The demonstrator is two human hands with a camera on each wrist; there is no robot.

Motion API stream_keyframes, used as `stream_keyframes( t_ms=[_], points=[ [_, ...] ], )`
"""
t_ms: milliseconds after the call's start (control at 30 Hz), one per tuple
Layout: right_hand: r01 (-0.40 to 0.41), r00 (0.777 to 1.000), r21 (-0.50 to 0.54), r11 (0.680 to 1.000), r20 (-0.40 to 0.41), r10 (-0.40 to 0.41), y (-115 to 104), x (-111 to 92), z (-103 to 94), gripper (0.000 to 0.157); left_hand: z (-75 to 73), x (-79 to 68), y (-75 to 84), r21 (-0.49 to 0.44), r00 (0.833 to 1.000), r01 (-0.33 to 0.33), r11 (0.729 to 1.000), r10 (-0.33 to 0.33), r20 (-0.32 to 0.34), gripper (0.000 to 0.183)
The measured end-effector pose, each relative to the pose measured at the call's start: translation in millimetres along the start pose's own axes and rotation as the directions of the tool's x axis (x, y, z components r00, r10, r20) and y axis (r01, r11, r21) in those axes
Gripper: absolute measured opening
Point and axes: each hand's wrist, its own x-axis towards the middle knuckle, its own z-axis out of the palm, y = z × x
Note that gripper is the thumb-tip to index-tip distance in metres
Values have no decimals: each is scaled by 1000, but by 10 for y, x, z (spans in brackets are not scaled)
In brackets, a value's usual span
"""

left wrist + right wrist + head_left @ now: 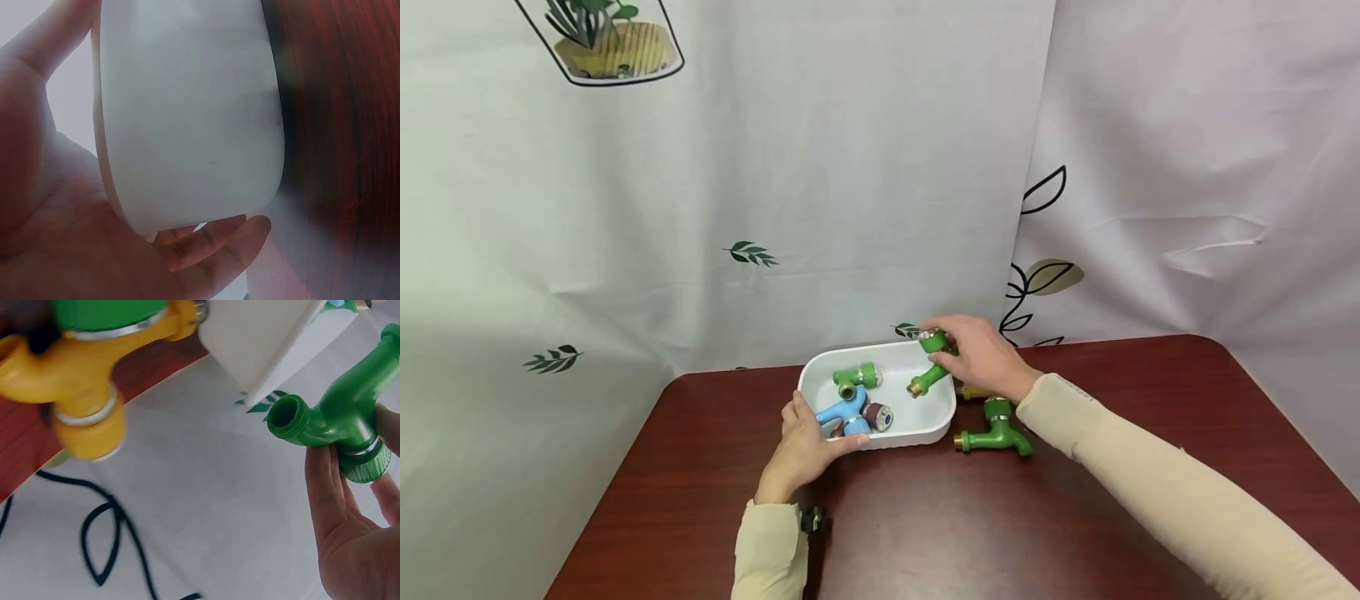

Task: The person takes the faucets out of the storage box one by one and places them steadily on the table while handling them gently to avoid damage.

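My left hand (pixel 801 447) grips the left end of a white plastic tray (pixel 917 438), its thumb along the front rim. In the left wrist view, its fingers wrap the corner of the tray (pixel 194 125). Over the tray's right side, my right hand (pixel 983 357) holds a green tap (pixel 931 380) by its knob end, the brass-coloured threaded inlet pointing down and left. The right wrist view shows the open spout of this green tap (pixel 347 412). Inside the tray lie another green tap (pixel 854 375), a blue tap (pixel 848 405) and a maroon-knobbed tap (pixel 877 416), partly hidden under the blue one.
Right of the tray, a green tap (pixel 997 435) lies on the dark red wooden table (pixel 917 517). Behind it a yellow tap (pixel 973 392) is mostly hidden by my right hand. A white patterned curtain (pixel 865 167) hangs close behind the table's back edge.
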Motion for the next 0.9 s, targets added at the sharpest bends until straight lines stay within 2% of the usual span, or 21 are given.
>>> stream_keyframes(
  t_ms=[200, 567, 900],
  points=[
    [-33, 999, -36, 999, -35, 32, 147, -81, -116, 41, -3, -9, 3, -1, 1000, -1, 1000, 1, 1, 139],
    [-170, 985, -66, 983, -11, 170, 359, -215, -304, 41, -8, -21, 7, -8, 1000, 2, 1000, -2, 3, 138],
    [-236, 971, -125, 964, 7, 239, 602, -403, -463, 42, 3, -17, 4, 4, 1000, -4, 1000, 4, 8, 139]
  ],
)
